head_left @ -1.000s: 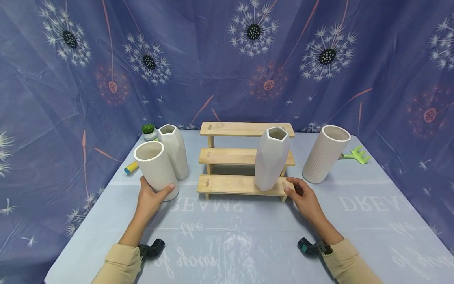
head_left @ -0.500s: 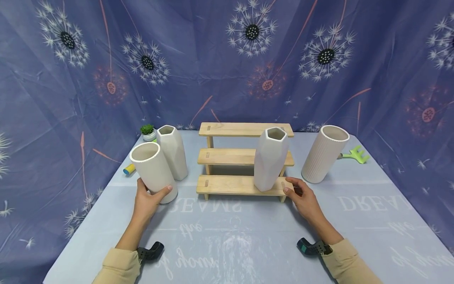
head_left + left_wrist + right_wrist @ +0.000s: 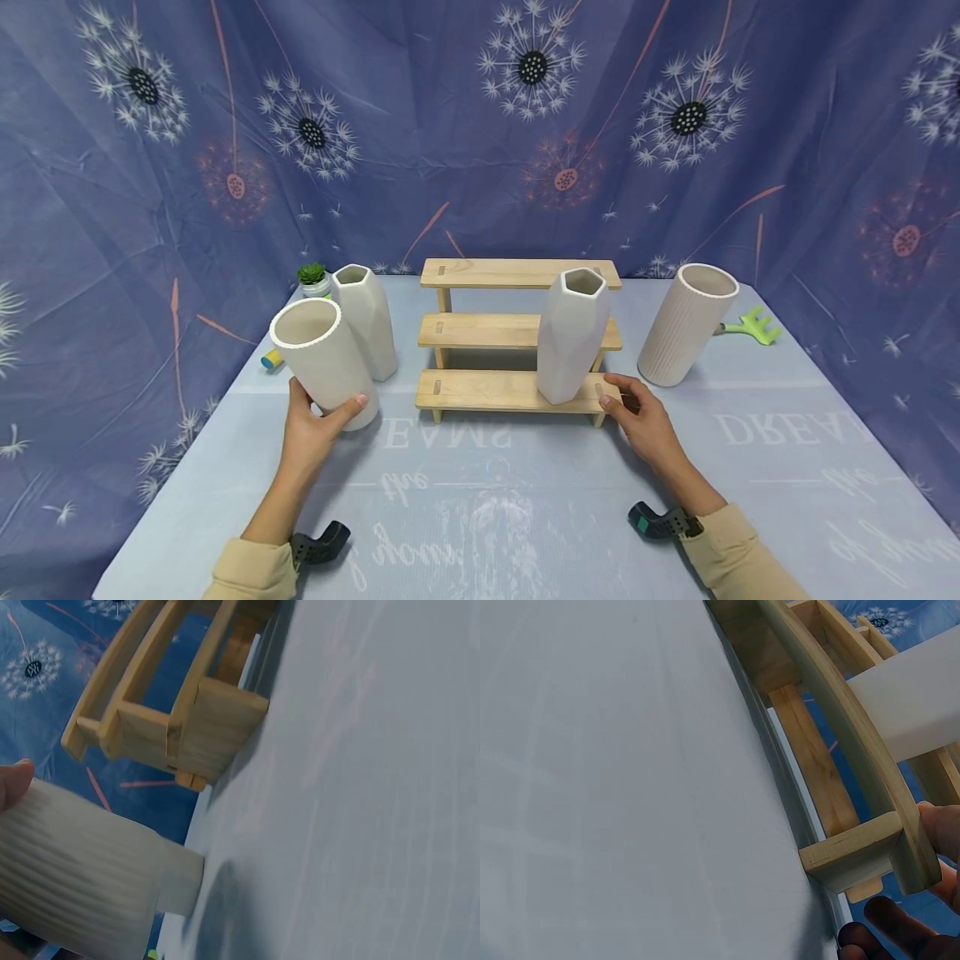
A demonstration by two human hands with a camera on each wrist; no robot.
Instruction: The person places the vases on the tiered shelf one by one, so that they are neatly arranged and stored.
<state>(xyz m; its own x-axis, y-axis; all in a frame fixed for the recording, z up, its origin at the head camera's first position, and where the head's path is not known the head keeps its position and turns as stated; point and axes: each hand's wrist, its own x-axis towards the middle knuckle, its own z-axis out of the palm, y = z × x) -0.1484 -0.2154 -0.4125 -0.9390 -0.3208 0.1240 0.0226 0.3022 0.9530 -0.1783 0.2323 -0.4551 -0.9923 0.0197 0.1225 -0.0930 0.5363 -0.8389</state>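
Left grip (image 3: 313, 427) clasps a ribbed vase (image 3: 327, 362) — right grip (image 3: 643, 418) pinches the wooden stand (image 3: 483, 390).

A ribbed, matt vase (image 3: 82, 870) that looks ceramic, a smooth faceted vase (image 3: 572, 346) and a stand (image 3: 480, 390) of smooth, pale wood face you against a creased cloth backdrop (image 3: 420, 100).

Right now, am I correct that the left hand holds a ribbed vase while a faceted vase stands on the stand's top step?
Not the top step: the head view shows that faceted vase on the bottom step, and the left hand does hold a ribbed vase.
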